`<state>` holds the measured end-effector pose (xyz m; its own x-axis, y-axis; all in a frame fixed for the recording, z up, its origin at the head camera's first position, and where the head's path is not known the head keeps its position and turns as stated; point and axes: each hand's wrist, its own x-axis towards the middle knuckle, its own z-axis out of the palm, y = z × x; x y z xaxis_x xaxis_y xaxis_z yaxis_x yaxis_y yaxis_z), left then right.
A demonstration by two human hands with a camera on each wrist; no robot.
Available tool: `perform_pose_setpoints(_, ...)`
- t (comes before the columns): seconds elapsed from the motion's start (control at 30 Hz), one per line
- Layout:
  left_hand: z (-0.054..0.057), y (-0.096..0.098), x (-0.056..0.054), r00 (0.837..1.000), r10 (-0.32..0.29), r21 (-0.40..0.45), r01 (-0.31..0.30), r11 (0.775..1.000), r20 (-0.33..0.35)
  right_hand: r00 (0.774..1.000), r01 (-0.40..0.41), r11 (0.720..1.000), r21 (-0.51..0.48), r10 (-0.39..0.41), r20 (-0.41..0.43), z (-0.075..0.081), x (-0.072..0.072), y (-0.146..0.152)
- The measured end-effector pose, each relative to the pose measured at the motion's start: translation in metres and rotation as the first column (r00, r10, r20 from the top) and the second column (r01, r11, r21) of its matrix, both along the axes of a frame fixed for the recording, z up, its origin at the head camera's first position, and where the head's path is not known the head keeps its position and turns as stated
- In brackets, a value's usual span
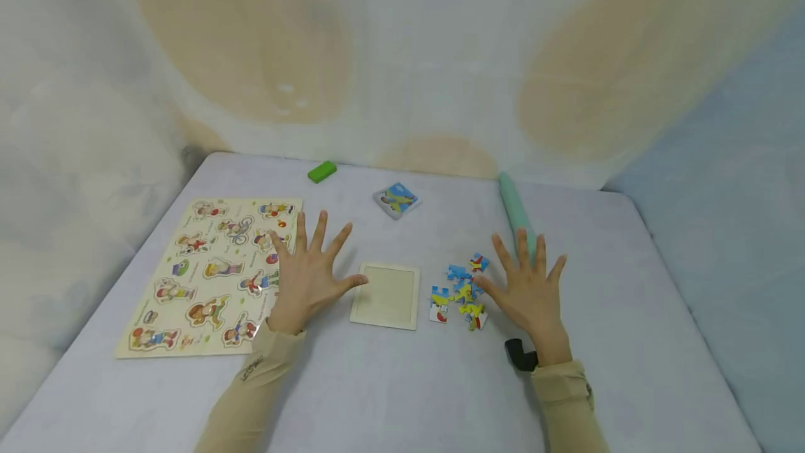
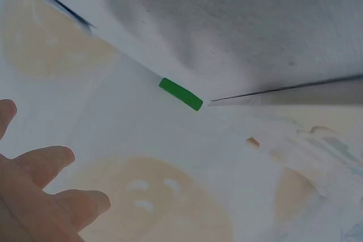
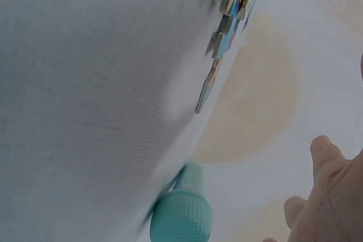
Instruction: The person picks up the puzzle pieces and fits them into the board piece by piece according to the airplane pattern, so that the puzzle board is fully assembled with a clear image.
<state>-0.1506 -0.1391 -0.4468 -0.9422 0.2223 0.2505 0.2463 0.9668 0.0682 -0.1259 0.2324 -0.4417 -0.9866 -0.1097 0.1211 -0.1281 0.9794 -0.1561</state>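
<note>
With fingers spread wide, my left hand (image 1: 306, 282) hovers between a large picture board (image 1: 207, 278) and a small cream square tray (image 1: 386, 297). Its thumb overlaps the tray's left edge in the head view. Opposite it, my right hand (image 1: 530, 296) is also spread and holds nothing. Beside that thumb lies a loose heap of jigsaw pieces (image 1: 465, 291), blue and yellow. In the right wrist view the pieces (image 3: 227, 26) lie on the table, apart from the fingers (image 3: 324, 154). The left wrist view shows a few fingers (image 2: 48, 160) touching nothing.
At the back lie a green block (image 1: 322, 172) and a small picture square (image 1: 397, 200). A mint-green tapered object (image 1: 516, 212) stretches behind the right hand. A black bent object (image 1: 520, 355) sits by the right wrist. Cloth walls (image 1: 440, 54) enclose the white table (image 1: 402, 397).
</note>
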Motion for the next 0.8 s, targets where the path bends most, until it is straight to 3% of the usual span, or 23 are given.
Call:
perform_pose_setpoints(0.13, 0.003, -0.002, 0.001, 1.0, -0.007, -0.003, 0.008, 1.0, 0.03, 1.0, 0.0, 1.0, -0.017, 0.0, 0.0, 0.002, 0.0, -0.001)
perform_pose_setpoints(0.23, 0.005, -0.002, 0.002, 0.991, -0.052, 0.034, 0.048, 0.998, 0.126, 1.0, 0.011, 0.999, -0.031, -0.011, 0.01, 0.001, -0.001, -0.001)
perform_pose_setpoints(0.3, 0.004, -0.001, 0.003, 0.967, -0.106, 0.092, 0.086, 0.992, 0.231, 1.0, 0.019, 0.999, -0.041, -0.018, 0.025, -0.001, -0.002, -0.002)
perform_pose_setpoints(0.4, -0.001, 0.003, 0.002, 0.904, -0.206, 0.208, 0.135, 0.969, 0.374, 0.999, 0.016, 0.999, -0.05, -0.014, 0.032, -0.002, -0.005, -0.003)
perform_pose_setpoints(0.5, -0.005, 0.009, 0.001, 0.855, -0.283, 0.274, 0.174, 0.946, 0.435, 1.0, 0.01, 0.998, -0.063, -0.009, 0.019, -0.001, -0.01, -0.003)
perform_pose_setpoints(0.6, -0.007, 0.013, 0.002, 0.838, -0.311, 0.274, 0.202, 0.94, 0.449, 0.999, 0.016, 0.997, -0.073, -0.014, 0.032, 0.002, -0.014, -0.004)
perform_pose_setpoints(0.8, -0.006, 0.015, 0.009, 0.828, -0.3, 0.234, 0.21, 0.949, 0.475, 0.989, -0.002, 0.992, -0.124, 0.021, 0.144, 0.008, -0.017, -0.019)
